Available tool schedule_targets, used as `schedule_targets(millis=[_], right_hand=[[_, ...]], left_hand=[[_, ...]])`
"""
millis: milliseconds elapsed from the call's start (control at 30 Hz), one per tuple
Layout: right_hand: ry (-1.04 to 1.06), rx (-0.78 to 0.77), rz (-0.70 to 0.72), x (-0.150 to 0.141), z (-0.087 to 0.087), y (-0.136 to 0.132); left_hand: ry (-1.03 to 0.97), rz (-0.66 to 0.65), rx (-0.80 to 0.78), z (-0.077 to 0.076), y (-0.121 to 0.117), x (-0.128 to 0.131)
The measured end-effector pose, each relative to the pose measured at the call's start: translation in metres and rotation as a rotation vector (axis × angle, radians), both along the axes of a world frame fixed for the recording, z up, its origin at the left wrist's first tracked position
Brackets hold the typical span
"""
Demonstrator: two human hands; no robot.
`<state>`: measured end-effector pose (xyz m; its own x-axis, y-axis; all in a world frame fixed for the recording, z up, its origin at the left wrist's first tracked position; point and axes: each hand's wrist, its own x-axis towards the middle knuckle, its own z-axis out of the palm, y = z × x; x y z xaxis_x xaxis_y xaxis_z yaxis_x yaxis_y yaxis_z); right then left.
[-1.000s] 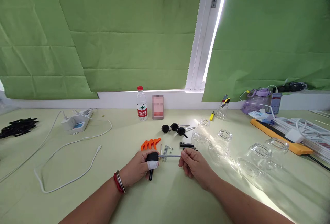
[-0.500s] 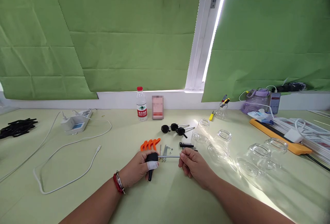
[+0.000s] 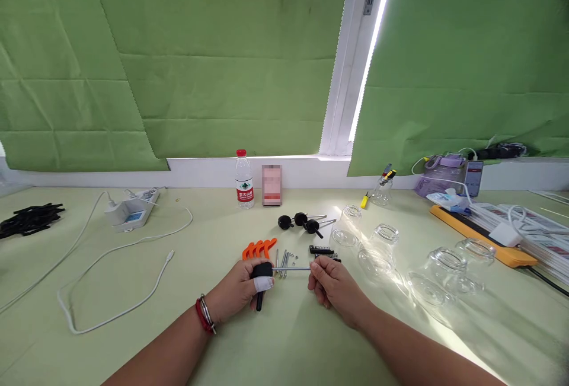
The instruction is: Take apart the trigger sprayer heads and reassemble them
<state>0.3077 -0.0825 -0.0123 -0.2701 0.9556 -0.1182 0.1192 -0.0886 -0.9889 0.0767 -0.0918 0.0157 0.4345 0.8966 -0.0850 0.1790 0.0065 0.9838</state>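
A black knob (image 3: 262, 270) was gripped by the left hand (image 3: 242, 288), its thumb wrapped in white tape, and from the knob a metal rod (image 3: 291, 268) was stretched across to the right hand (image 3: 333, 288). The rod's far end was pinched between the right thumb and fingers, where its tip was hidden. The two hands were held apart over the table (image 3: 262, 350), joined only by this piece. Just beyond the left hand, orange hooks (image 3: 260, 249) were laid in a row, and between the hands, close behind the rod, loose screws (image 3: 284, 262) were scattered. Black parts with springs (image 3: 323, 251) were set right behind the right hand, by which the nearer one was partly covered. Farther ahead, three more knobs with rods (image 3: 300, 219) were grouped, with a water bottle (image 3: 244, 192) and a pink panel (image 3: 272, 185) stood behind them. To the right of the right hand, glass jars (image 3: 386, 233) were spread, and past these an orange case (image 3: 484, 238) was placed. Well to the left of the left hand, a white cable (image 3: 128, 315) was looped, with a power strip (image 3: 136, 211) placed beyond it.
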Motion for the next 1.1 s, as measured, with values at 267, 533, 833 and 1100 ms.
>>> schedule_targets(millis=[267,533,833,1100], right_hand=[[-0.1,0.124,0.234,-0.018,0.017,-0.027],[-0.556,0.439,0.265,-0.05,0.034,-0.041],[-0.799,0.628,0.055,-0.031,0.048,0.007],[-1.081,0.433,-0.293,0.028,0.038,0.085]], left_hand=[[0.087,0.214,0.174,0.002,-0.003,0.0],[0.249,0.197,0.374,0.001,-0.011,0.007],[0.132,0.126,0.372,-0.003,-0.009,0.004],[0.237,0.054,0.382,-0.012,-0.007,0.0]])
